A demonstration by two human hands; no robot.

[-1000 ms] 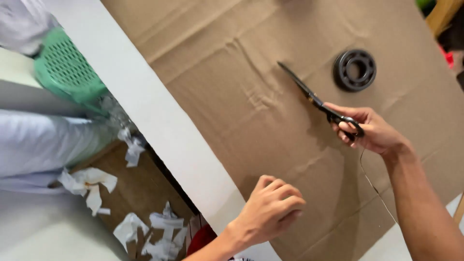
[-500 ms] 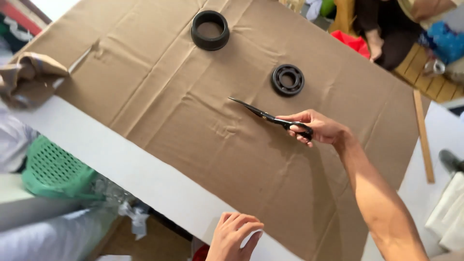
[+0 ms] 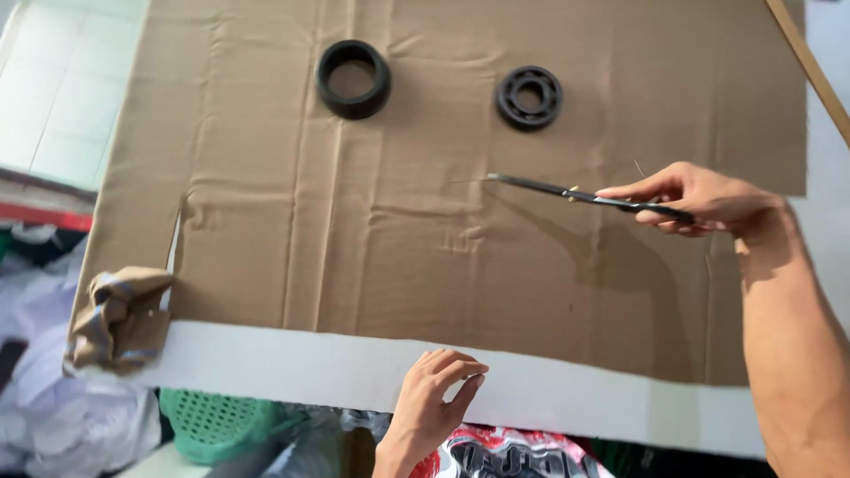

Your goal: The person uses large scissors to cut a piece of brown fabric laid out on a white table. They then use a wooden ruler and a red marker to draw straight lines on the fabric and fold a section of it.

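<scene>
Your right hand (image 3: 708, 202) grips the scissors (image 3: 584, 195), blades closed and held over the brown cloth (image 3: 398, 239) toward its right edge; your left hand (image 3: 434, 398) rests loosely curled, empty, on the near table edge (image 3: 292, 367); only a short slit shows at the left edge, so most cutting seems left.

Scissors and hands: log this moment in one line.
right hand: holds scissors over brown fabric | left hand: on table edge
</scene>
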